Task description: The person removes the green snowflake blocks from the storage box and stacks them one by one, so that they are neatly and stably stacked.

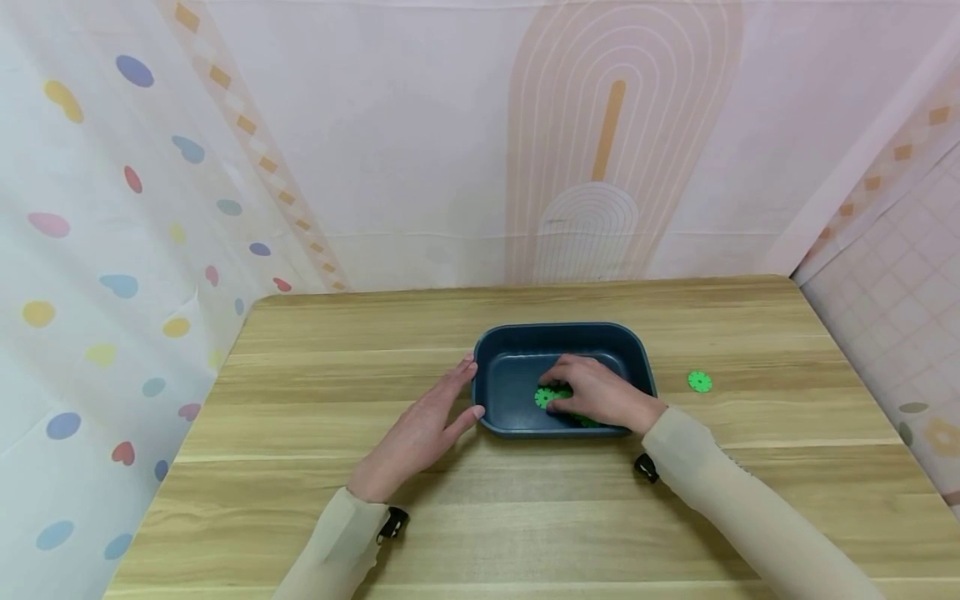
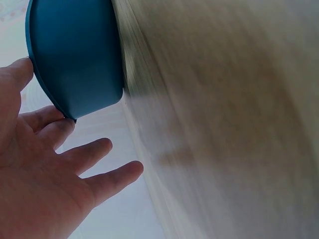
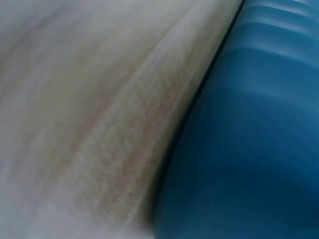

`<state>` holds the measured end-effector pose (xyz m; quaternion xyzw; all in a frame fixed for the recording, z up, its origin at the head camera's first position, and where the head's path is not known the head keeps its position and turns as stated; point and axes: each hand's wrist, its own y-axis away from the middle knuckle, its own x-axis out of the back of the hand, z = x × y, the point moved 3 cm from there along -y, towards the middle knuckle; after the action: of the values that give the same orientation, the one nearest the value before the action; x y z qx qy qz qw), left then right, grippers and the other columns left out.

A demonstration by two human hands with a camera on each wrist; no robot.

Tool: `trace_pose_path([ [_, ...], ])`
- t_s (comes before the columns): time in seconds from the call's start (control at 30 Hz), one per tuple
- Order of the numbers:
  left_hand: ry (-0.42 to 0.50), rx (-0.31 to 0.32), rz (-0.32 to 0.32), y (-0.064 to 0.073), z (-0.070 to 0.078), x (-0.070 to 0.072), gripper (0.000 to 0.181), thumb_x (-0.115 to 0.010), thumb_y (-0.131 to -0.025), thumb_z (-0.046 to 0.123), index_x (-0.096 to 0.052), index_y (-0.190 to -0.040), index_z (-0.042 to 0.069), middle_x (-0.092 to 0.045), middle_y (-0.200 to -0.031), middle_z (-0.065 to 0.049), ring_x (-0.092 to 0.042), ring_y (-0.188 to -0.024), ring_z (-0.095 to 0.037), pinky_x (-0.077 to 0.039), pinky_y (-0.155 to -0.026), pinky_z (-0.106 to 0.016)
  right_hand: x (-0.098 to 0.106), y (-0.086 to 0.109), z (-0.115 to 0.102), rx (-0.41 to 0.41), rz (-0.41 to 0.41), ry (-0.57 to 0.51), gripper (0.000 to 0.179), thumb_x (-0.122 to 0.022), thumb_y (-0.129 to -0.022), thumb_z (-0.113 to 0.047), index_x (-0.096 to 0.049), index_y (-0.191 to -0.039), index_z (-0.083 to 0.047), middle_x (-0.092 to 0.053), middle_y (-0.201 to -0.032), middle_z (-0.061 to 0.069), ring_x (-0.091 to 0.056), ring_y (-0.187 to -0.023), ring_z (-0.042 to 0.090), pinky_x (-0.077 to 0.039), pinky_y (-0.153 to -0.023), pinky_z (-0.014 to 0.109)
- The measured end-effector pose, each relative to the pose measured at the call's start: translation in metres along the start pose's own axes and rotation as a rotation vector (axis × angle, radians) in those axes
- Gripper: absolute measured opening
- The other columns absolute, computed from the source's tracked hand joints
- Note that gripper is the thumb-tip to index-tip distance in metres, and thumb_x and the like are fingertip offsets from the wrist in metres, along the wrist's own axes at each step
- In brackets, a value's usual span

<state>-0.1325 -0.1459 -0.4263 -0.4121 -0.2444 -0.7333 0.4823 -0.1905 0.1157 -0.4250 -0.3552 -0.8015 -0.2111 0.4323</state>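
Note:
A dark blue rectangular bin (image 1: 517,432) stands on the wooden table. My left hand (image 1: 416,429) reaches its left end with fingers spread; in the left wrist view, the thumb and some fingertips touch the rim of the bin (image 2: 75,55). Inside the bin, my right hand (image 1: 596,392) curls its fingers and thumb round small green notched discs (image 1: 545,398), partly hidden under the hand. More green shows below the palm, near the front wall. The right wrist view takes in only the outer wall of the bin (image 3: 249,149), not the hand.
A single green disc (image 1: 700,382) lies on the table (image 1: 525,525) to the right of the bin. Behind the table hangs a patterned curtain (image 1: 420,150), and another with coloured spots (image 1: 90,250) runs along the left.

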Motion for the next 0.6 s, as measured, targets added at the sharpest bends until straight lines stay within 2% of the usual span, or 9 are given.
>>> trace_pose_path([
  [0.23, -0.006, 0.007, -0.006, -0.0004, -0.0014, -0.0019, 0.067, -0.051, -0.109, 0.044, -0.03, -0.164, 0.012, -0.022, -0.172, -0.003, -0.028, -0.154, -0.025, -0.033, -0.121, -0.05, -0.0035, -0.0021, 0.0009, -0.002, -0.015, 0.007, 0.036, -0.081, -0.092, -0.02, -0.074, -0.124, -0.005, -0.066, -0.116, 0.003, -0.06, -0.097, 0.015, -0.054, -0.087, 0.034],
  [0.6, -0.004, -0.007, 0.001, -0.0006, -0.001, -0.0021, 0.068, -0.052, -0.109, 0.044, -0.03, -0.164, 0.011, -0.022, -0.171, -0.005, -0.029, -0.154, -0.027, -0.032, -0.121, -0.051, -0.0049, -0.0049, 0.0024, -0.001, -0.028, 0.006, 0.035, -0.082, -0.091, -0.018, -0.074, -0.122, -0.005, -0.066, -0.115, 0.005, -0.06, -0.095, 0.016, -0.054, -0.085, 0.035],
])
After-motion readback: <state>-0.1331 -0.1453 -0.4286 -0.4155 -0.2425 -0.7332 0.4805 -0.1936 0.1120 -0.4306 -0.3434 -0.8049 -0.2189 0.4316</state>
